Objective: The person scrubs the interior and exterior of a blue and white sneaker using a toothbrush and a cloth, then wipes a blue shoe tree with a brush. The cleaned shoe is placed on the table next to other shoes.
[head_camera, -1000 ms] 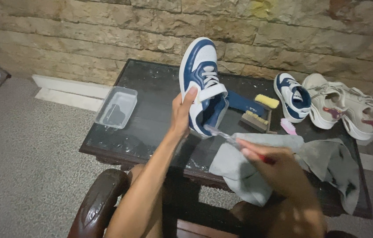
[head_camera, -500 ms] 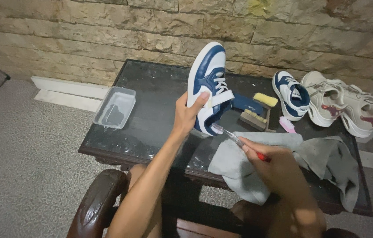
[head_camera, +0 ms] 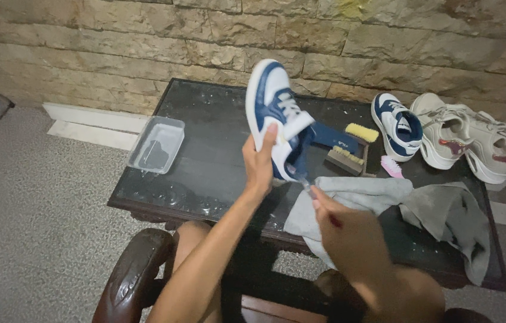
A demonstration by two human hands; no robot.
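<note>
Currently the left hand (head_camera: 260, 162) is gripping a blue and white leather sneaker (head_camera: 277, 119) above the dark glass-topped bench (head_camera: 205, 155), its forearm rising from the lower left with the wrist bent slightly back. Its fingers are closing around the rear part of the sneaker from the sole side, with one finger lying up along the white edge, so the sneaker is standing nearly on end with its toe pointing up toward the stone wall (head_camera: 145, 36) and its loosened laces and tongue facing right.

The right hand (head_camera: 348, 236) is hovering lower and nearer the camera, curled into a loose fist around a thin brush-like tool (head_camera: 311, 192) with a red handle. The tool's tip is touching the lower end of the sneaker; whether it is a toothbrush is hard to tell, since most of it is hidden in the fist.

Just under the right hand, a crumpled grey cloth (head_camera: 420, 206) is lying across the bench and hanging over its front edge. Behind the held sneaker, a wooden scrubbing brush with yellow bristles (head_camera: 348, 149) is resting beside a small pink brush (head_camera: 391, 167). A matching blue and white sneaker (head_camera: 397, 124) and a pair of beige sneakers (head_camera: 468, 136) are sitting at the right end. A clear plastic rectangular tray (head_camera: 157, 145) is standing well apart at the left.
</note>
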